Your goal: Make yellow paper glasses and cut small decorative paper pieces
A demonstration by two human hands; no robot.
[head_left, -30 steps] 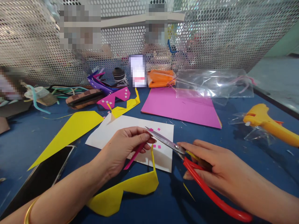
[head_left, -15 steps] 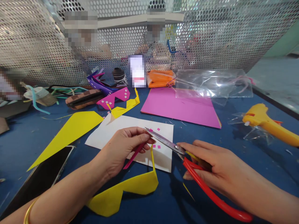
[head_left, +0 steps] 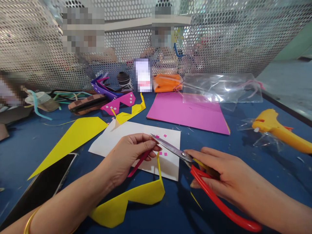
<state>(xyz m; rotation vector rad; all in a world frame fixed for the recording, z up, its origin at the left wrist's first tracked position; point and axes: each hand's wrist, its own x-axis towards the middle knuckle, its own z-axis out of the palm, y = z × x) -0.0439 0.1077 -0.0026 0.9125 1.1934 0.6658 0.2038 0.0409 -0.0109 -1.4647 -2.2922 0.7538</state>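
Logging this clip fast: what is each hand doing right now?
Left hand: closed, pinching a thin pink strip.
Right hand: closed on red-handled scissors, blades at the strip.

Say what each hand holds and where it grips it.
The left hand pinches a pink strip near its upper end. The right hand holds the scissors by their red handles.

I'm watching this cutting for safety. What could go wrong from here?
The scissors have their tips right at the left hand's fingertips pinching the pink strip; a snip might nick a finger. The tiny pink squares lying loose on the white sheet could scatter if brushed.
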